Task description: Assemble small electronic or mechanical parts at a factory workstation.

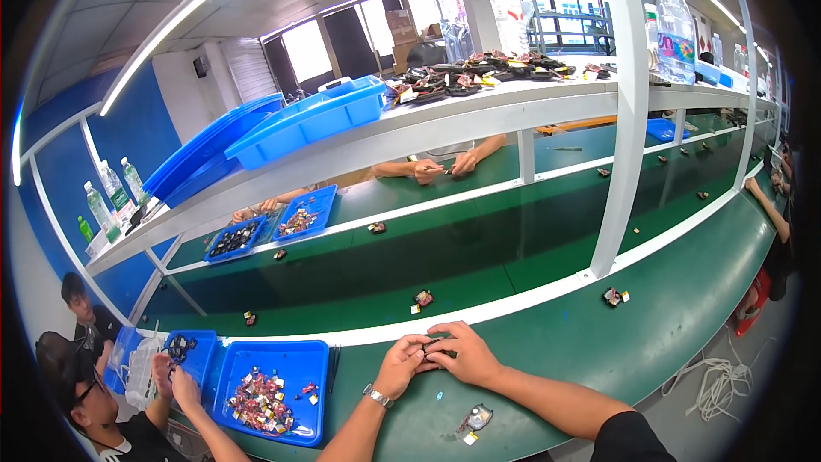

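Note:
My left hand (402, 370) and my right hand (467, 356) meet over the green work surface (539, 351), fingers closed around a small dark part (430, 349). The fingers cover most of it, so its exact kind does not show. Just below my right forearm lies a small grey, rounded device (479, 417) with thin wires and a yellow-and-white tag. To the left of my left hand stands a blue tray (323, 376) holding many small parts with red wires and pale tags.
A co-worker (81, 376) at the left handles dark parts by another blue tray (208, 340). A green conveyor belt (505, 269) carries scattered wired parts beyond a white rail. White posts (620, 137) hold a shelf with blue bins (312, 124). Other people's hands (440, 169) work across the belt.

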The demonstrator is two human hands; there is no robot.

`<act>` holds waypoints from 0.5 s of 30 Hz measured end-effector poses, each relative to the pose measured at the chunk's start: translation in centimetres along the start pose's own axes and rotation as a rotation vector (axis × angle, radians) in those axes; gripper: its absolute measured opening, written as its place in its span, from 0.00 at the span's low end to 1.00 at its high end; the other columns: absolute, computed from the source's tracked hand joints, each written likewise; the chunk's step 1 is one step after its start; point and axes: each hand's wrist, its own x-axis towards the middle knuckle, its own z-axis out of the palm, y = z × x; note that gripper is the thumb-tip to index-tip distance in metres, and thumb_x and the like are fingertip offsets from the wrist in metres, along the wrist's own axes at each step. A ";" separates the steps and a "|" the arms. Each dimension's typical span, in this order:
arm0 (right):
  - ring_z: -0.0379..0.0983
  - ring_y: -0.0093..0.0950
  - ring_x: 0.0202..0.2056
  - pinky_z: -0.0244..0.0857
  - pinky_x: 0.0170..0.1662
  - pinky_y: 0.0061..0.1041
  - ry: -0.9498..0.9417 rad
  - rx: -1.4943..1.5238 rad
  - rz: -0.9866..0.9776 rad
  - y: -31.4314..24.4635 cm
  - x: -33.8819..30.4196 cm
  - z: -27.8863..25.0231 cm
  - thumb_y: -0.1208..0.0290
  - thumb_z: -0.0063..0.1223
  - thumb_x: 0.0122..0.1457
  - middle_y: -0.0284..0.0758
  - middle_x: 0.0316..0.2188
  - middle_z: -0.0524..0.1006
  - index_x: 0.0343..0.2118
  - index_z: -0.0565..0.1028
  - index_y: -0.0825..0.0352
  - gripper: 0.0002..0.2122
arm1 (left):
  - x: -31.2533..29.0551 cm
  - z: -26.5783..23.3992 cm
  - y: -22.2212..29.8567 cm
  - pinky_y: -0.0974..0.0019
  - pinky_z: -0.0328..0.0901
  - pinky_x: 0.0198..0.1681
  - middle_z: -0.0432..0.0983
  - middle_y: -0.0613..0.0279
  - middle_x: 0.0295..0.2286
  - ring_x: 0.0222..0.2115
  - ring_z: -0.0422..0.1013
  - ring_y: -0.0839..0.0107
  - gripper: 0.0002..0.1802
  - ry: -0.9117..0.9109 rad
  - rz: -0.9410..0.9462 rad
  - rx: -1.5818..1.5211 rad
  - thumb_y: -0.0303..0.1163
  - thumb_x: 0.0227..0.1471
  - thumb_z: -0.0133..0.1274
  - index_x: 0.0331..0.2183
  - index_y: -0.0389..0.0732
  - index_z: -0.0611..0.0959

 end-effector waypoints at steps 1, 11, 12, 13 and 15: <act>0.68 0.34 0.48 0.66 0.50 0.31 -0.013 0.007 0.022 0.1 0.0 0.1 0.71 0.62 0.50 0.33 0.46 0.74 0.33 0.82 0.61 0.07 | 0.1 -0.1 -0.1 0.57 0.71 0.50 0.73 0.52 0.42 0.44 0.72 0.64 0.12 0.006 -0.015 0.005 0.22 0.60 0.41 0.47 0.37 0.69; 0.66 0.34 0.51 0.62 0.54 0.32 -0.049 0.079 0.110 0.3 -0.1 0.3 0.67 0.60 0.52 0.31 0.47 0.74 0.34 0.82 0.60 0.07 | 0.1 -0.5 -0.6 0.57 0.71 0.49 0.73 0.52 0.42 0.44 0.73 0.64 0.12 0.011 0.004 0.011 0.22 0.60 0.42 0.47 0.37 0.69; 0.66 0.34 0.51 0.62 0.54 0.32 -0.051 0.080 0.112 0.5 -0.2 0.3 0.67 0.60 0.52 0.31 0.47 0.74 0.34 0.82 0.60 0.07 | 0.1 -0.4 -0.6 0.57 0.71 0.49 0.73 0.52 0.42 0.44 0.73 0.64 0.12 0.013 0.002 0.010 0.22 0.60 0.42 0.47 0.37 0.69; 0.66 0.34 0.51 0.62 0.54 0.32 -0.058 0.091 0.122 0.6 -0.1 0.2 0.68 0.60 0.52 0.31 0.47 0.74 0.34 0.82 0.60 0.07 | 0.2 -0.4 -0.5 0.57 0.71 0.49 0.73 0.53 0.42 0.44 0.73 0.64 0.12 0.012 0.000 0.006 0.22 0.60 0.42 0.47 0.37 0.69; 0.66 0.34 0.51 0.62 0.54 0.32 -0.066 0.102 0.131 0.6 -0.1 0.2 0.68 0.60 0.53 0.31 0.47 0.74 0.34 0.82 0.60 0.07 | 0.2 -0.3 -0.4 0.57 0.71 0.49 0.73 0.53 0.42 0.44 0.73 0.64 0.12 0.012 -0.001 0.002 0.22 0.60 0.42 0.46 0.37 0.69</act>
